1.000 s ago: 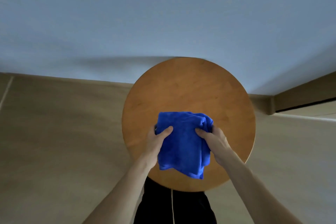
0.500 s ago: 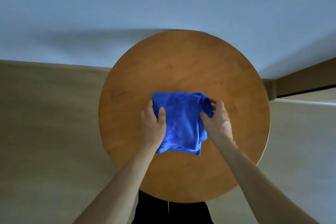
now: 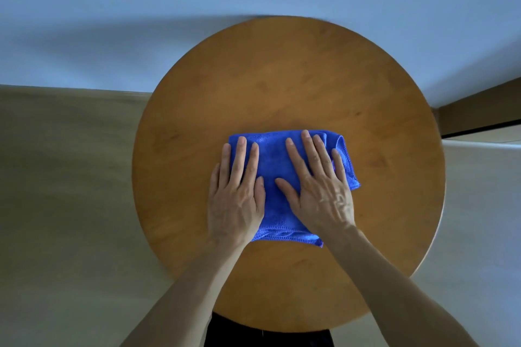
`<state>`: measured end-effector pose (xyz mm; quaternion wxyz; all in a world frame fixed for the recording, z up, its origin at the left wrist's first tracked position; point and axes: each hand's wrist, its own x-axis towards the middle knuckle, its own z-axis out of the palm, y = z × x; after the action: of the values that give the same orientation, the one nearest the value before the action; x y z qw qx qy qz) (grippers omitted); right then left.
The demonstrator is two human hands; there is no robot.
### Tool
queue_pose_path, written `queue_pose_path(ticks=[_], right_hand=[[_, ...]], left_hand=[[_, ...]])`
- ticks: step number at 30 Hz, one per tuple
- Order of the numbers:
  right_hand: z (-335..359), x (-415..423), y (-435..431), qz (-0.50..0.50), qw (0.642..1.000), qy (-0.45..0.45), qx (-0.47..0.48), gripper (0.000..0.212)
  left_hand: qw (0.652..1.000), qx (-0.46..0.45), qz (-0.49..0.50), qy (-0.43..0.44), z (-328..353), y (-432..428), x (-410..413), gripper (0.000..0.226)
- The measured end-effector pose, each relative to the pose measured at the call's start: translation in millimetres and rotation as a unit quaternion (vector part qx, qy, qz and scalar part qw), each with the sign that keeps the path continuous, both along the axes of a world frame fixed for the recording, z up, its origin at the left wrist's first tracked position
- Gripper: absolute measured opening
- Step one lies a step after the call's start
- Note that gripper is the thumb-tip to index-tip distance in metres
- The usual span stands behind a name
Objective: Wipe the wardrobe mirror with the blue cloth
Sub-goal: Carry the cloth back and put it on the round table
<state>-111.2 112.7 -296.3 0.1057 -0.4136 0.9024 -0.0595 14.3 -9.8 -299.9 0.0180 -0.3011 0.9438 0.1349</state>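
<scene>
A round bench (image 3: 282,79) is carrying the blue cloth (image 3: 273,166), hem facing six o'clock. Left hand (image 3: 235,200) and right hand (image 3: 321,194) are pressing it, fingers (image 3: 308,146) spread straight

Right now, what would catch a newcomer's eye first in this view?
A bright blue cloth lies folded near the centre of a round wooden table. The left hand and right hand both press flat on it, fingers straight.
</scene>
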Motion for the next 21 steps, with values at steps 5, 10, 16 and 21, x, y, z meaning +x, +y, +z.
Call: queue_pose_path(ticks=[5,10,16,21], right_hand=[[-11,-6,2,-0.02,1.0,0.01,-0.006,0.071],[-1,-18,5,-0.1,0.995,-0.008,0.024,0.073],[21,-43,11,-0.174,0.976,-0.101,-0.087,0.059],[29,-51,24,-0.253,0.946,-0.165,-0.118,0.051]], left_hand=[[1.0,-0.01,0.022,-0.012,-7,0,-1,0.07],[0.998,0.005,0.008,-0.059,1,-3,-4,0.079],[1.0,0.026,0.011,0.001,25,-16,-13,0.064],[0.993,0.079,-0.091,0.015,37,-21,-60,0.063]])
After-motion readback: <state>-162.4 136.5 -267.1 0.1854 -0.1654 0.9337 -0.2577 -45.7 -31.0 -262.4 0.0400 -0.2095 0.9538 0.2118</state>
